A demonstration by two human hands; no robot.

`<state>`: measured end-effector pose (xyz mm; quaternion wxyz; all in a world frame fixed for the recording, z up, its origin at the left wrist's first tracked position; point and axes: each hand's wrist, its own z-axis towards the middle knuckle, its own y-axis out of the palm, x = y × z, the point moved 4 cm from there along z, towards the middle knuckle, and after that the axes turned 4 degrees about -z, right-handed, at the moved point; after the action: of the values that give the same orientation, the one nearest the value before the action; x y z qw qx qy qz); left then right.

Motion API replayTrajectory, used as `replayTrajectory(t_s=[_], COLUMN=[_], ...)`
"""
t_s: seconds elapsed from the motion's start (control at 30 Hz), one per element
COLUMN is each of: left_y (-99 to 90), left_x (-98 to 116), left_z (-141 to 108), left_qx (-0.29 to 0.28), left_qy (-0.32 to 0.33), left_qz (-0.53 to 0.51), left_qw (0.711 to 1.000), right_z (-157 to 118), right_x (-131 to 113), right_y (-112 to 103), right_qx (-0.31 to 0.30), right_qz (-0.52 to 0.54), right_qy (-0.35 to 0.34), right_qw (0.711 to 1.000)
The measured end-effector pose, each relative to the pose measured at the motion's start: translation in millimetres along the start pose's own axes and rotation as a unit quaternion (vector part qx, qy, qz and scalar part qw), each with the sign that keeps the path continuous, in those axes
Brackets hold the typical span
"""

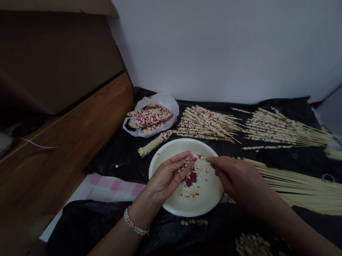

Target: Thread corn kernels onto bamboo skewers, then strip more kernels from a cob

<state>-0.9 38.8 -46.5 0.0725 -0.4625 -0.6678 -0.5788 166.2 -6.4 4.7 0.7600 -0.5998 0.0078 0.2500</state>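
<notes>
A white bowl (189,207) with loose corn kernels (189,192) and a red flower print inside stands in the middle. Over its left half, my left hand (167,176) is turned palm up, its fingers bent around the end of a thin skewer threaded with kernels (199,156). At the bowl's right rim, my right hand (235,176) pinches the other part of that skewer. How many kernels are on it is hard to make out.
Corn cobs (151,120) lie in a plastic bag, with one partly stripped cob (156,143) before it. Two piles of threaded skewers (205,123) lie behind the bowl; bare skewers (304,186) are at right. Loose kernels (254,249) lie in front. A cardboard box (42,56) stands at upper left.
</notes>
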Motion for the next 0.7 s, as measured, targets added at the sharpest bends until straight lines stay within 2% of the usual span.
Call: replayTrajectory(t_s=[0.3,0.5,0.7], left_y=[3.5,-2.0,-4.7], left_x=[2.3,3.5,5.8], left_z=[-4.1,-2.2,-0.2], left_qx=[0.037,0.076,0.065], left_qy=[0.015,0.014,0.038], left_qz=[0.000,0.018,0.020], left_qw=[0.999,0.997,0.997], right_z=[0.0,-0.8,-1.7], right_x=[-3.8,-4.1,-9.3], right_y=[-1.2,-1.3,0.1], right_qx=[0.005,0.000,-0.009], right_qz=[-0.019,-0.012,0.010], right_qy=[-0.006,-0.010,-0.016], right_qw=[1.000,1.000,1.000])
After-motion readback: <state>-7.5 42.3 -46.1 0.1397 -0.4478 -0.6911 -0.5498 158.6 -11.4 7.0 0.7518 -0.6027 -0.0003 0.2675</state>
